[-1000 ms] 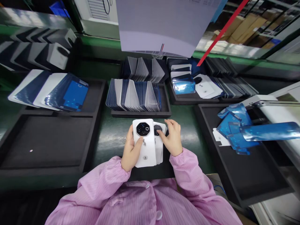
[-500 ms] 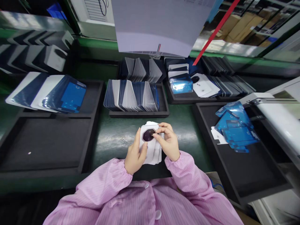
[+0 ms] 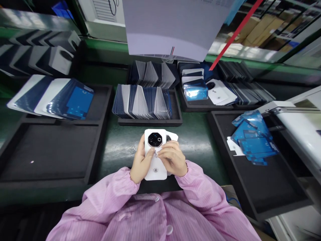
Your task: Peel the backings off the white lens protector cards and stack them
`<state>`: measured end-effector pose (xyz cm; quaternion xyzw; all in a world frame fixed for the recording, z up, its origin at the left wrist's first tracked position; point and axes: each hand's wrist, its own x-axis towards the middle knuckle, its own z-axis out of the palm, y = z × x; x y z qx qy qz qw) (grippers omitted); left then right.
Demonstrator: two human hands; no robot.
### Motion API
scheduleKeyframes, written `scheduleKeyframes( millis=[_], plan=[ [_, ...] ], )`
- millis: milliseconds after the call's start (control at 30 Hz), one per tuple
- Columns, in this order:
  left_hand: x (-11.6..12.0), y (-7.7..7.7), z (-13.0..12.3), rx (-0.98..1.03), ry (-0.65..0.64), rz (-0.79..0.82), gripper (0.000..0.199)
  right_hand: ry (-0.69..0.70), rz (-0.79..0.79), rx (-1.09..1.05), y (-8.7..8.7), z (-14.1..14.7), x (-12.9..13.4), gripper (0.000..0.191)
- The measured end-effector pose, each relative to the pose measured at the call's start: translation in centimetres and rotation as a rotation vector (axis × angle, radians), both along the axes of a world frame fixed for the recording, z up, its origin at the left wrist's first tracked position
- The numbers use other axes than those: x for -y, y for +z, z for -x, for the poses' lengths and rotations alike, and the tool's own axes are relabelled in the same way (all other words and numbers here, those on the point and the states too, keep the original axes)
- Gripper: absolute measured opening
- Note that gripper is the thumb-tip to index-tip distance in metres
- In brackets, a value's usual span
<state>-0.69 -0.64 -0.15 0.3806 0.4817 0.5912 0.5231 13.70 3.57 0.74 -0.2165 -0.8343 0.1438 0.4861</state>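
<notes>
A white phone back cover (image 3: 155, 165) with a black octagonal camera window (image 3: 154, 139) is held face up over the bench. My left hand (image 3: 140, 163) grips its left edge, thumb on the front. My right hand (image 3: 173, 158) is closed over the right side, fingertips together just below the camera window; anything pinched there is too small to make out. Behind it, to the right, more white covers (image 3: 173, 136) show, partly hidden by the right hand.
A black tray (image 3: 47, 150) at left holds leaning covers (image 3: 51, 95). Ahead, a rack (image 3: 150, 122) carries tightly fanned covers (image 3: 141, 102). The right tray (image 3: 265, 187) holds blue films (image 3: 255, 142). White covers (image 3: 218, 92) lie at back right. A paper sheet (image 3: 170, 28) hangs above.
The front cover has shifted left and turned flatter to view, apart from the covers behind. My right fingertips have moved from the camera window down to just below it.
</notes>
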Motion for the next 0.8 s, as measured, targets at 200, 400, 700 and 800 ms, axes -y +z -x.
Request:
scheduleKeyframes(
  millis=[200, 400, 700, 800],
  plan=[
    [-0.17, 0.4, 0.21, 0.067, 0.042, 0.007, 0.057, 0.041, 0.003, -0.014, -0.13, 0.15, 0.11, 0.031],
    [-0.04, 0.42, 0.11, 0.081, 0.049, 0.027, 0.059, 0.021, 0.001, -0.002, 0.08, 0.08, 0.11, 0.03],
    [-0.05, 0.1, 0.21, 0.015, 0.047, -0.009, 0.057, 0.035, 0.021, 0.006, 0.19, 0.02, 0.18, 0.029],
    [-0.03, 0.02, 0.25, -0.003, 0.034, -0.032, 0.056, 0.032, 0.025, 0.004, 0.13, 0.0, 0.19, 0.031]
  ],
)
